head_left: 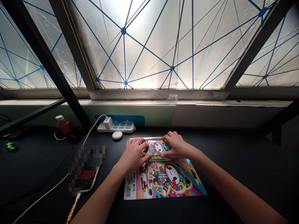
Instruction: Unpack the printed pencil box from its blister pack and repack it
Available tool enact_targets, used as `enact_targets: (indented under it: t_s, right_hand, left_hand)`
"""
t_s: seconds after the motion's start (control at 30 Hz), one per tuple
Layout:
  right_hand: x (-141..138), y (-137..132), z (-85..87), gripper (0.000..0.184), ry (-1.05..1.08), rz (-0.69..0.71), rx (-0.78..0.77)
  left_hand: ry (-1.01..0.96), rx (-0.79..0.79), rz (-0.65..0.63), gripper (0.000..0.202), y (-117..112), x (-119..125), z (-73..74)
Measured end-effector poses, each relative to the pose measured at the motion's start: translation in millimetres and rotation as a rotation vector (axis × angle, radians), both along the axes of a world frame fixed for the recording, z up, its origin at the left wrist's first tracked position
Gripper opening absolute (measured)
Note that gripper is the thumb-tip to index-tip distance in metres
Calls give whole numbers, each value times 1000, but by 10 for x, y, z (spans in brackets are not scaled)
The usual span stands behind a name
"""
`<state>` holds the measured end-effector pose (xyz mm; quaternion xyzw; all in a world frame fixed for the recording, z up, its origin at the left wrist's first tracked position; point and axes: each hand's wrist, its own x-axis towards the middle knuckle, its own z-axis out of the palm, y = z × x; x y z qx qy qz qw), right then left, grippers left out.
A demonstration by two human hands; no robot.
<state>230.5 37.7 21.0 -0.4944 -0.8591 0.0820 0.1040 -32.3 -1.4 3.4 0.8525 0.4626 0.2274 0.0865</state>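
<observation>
On a black desk (42, 183), hands (133, 154) half-closed, gripping a cartoon pencil box (156, 148)

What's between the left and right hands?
In the head view, a clear plastic case showing a colourful cartoon print lies between the left hand and right hand, both on it.

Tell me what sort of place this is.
It looks like a desk workspace, probably in a study or office. A black desktop runs beneath a large window, a power strip holds a plugged-in charger, and a packaged pencil box lies on the desktop.
</observation>
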Motion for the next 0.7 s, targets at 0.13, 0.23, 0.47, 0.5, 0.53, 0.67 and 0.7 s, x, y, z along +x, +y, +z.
enact_targets:
  t_s: [0.13,0.23,0.47,0.5,0.53,0.67,0.7]
  right_hand:
    - [-45,-54,3,63,21,-4,74]
    - [-87,-145,-40,57,49,-45,165]
    - [-137,-535,65,29,128,26,435]
    - [-109,-631,96,28,144,70,503]
    - [-69,-735,115,28,159,121,572]
    - [136,-1155,6,27,175,253,669]
    - [179,-1238,-62,29,173,267,662]
  left_hand:
    - [-17,41,-2,44,19,-29,7]
    - [-12,121,90,63,57,-91,35]
    - [-29,277,111,35,-154,-180,280]
    - [-62,333,85,35,-253,-193,300]
    - [-104,365,59,37,-365,-213,299]
    - [-186,317,-15,36,-827,-344,57]
    - [-179,298,-12,39,-919,-381,-45]
